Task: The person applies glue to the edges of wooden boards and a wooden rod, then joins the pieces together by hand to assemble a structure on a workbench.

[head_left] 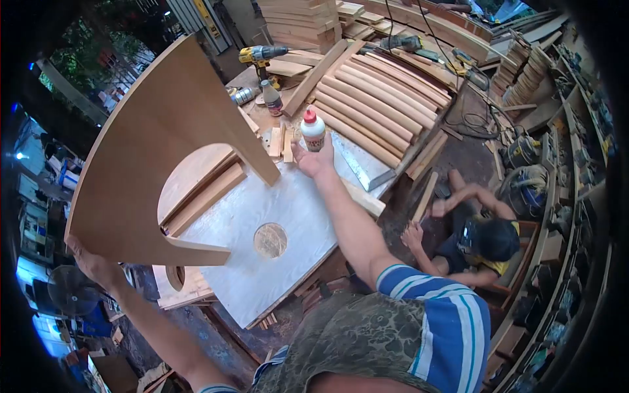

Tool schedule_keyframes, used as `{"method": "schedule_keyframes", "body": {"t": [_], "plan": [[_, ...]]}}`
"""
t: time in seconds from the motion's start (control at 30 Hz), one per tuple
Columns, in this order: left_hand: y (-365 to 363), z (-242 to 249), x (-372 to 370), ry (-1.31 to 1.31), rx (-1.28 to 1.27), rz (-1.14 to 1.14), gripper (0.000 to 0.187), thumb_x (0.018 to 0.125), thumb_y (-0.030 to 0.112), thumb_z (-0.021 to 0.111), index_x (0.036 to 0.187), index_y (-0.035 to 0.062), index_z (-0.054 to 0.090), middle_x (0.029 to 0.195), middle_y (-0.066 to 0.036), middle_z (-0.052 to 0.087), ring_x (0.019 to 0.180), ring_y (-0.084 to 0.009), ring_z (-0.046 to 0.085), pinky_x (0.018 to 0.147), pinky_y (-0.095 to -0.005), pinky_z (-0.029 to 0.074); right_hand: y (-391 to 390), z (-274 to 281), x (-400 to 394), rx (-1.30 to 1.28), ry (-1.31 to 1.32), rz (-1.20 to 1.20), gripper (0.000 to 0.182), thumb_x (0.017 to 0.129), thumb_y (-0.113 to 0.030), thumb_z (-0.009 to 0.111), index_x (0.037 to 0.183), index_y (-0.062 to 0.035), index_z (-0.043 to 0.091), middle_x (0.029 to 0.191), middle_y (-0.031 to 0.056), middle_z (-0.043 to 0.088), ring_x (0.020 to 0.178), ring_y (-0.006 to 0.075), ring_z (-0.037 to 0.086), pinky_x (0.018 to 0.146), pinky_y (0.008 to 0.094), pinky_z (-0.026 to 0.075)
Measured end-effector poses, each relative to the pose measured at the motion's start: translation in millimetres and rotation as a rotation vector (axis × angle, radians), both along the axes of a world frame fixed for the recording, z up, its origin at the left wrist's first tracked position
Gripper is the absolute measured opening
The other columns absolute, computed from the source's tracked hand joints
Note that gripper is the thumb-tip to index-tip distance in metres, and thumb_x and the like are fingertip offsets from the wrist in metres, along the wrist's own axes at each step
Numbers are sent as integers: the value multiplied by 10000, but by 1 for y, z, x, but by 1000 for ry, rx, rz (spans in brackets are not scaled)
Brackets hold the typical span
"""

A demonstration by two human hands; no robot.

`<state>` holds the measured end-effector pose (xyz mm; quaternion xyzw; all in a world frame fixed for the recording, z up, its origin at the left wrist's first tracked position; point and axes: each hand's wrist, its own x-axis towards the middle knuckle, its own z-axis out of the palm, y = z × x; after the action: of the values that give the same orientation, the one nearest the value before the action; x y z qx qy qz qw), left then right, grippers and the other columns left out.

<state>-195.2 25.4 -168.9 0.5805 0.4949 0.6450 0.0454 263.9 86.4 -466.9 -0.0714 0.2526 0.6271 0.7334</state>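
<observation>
At the far left of the work area, a fan (72, 291) stands beyond the left hand (98, 265), which is clamped on the outer edge of a large curved panel (134, 131). The panel leans over the left side of a pale board (298, 223), its two legs reaching down to that surface; firm contact at both legs cannot be confirmed. The step in hand is judged to be steadying the panel while handling a white glue bottle (314, 134). Any move of the panel calls for a steady left hold and clearance at both legs. Near the far edge stand a yellow drill (259, 56) and a brown bottle (271, 98); small wood blocks (276, 141) crowd the space left of the glue bottle. The right hand (313, 162) is at the glue bottle's base, palm up; its finger closure cannot be told. Just right lies a metal square (357, 171), then, farther off, rows of curved slats (370, 108) limiting room. At the right, a seated person (495, 239) handles a wooden strip (426, 196), well apart from the panel
</observation>
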Motion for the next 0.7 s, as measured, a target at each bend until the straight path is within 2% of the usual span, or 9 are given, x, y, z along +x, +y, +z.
{"method": "schedule_keyframes", "body": {"t": [0.03,0.2,0.27,0.33,0.4,0.43,0.5,0.6,0.7], "plan": [[1,-2,-6,-46,7,-117,601,1089,493,437,1302,-54,563,1184,-134,632,1054,-209,610,920,-347,495,12,-5,3,-8,41,-41,905,928,-717,526,1505,-47,334,1360,259,460,1130,414,577,941,496,564],[-21,-8,-9,9,-44,64,772,1018,634,484,1385,-46,495,1268,-126,596,1107,-214,598,968,-353,486,60,-38,25,-83,46,-146,820,960,-706,462,1389,-8,459,1223,250,546,1042,393,615,899,508,590],[-39,-15,-16,11,-52,-32,793,1013,641,484,1413,-44,467,1289,-126,582,1127,-216,595,960,-364,495,61,-39,32,-122,66,-116,663,934,-610,549,1332,-80,528,1316,217,512,1083,379,586,969,490,547],[-59,-24,-12,-10,-14,19,794,1005,645,497,1401,-43,485,1272,-128,592,1139,-217,593,955,-368,501,39,-21,43,-48,-49,-27,526,925,-585,532,1144,-120,640,1138,132,633,975,308,627,784,451,581],[-85,-35,-8,-149,42,-152,711,1023,582,521,1357,-45,496,1255,-121,595,1130,-222,605,944,-376,514,-7,35,44,8,-251,-7,521,875,-601,577,1119,-148,657,995,92,669,864,286,638,703,422,570],[-95,-36,-5,46,61,-84,704,1000,578,578,1317,-47,518,1202,-122,609,1078,-196,611,885,-359,513,-20,56,56,58,-375,13,518,874,-595,581,1133,-151,649,995,79,669,886,277,646,714,432,579],[-116,-46,2,40,94,-66,705,987,582,600,1292,-51,540,1187,-123,616,1058,-186,611,867,-348,508,-46,119,80,297,-679,-102,501,872,-563,601,1158,-153,640,1070,76,672,875,260,666,737,451,591],[-137,-38,49,34,133,-159,671,954,538,672,1243,-60,585,1156,-122,635,1024,-177,621,855,-327,503,-83,229,101,503,-902,-402,643,871,-473,688,1344,-68,523,1178,123,658,1065,309,672,907,496,577],[-157,-29,77,5,125,-256,605,883,390,800,1242,-56,607,1151,-121,658,1023,-194,644,888,-326,509,-119,326,97,739,-1175,-620,602,890,-352,718,1374,-66,504,1271,116,629,1172,315,638,1020,482,545]]}}
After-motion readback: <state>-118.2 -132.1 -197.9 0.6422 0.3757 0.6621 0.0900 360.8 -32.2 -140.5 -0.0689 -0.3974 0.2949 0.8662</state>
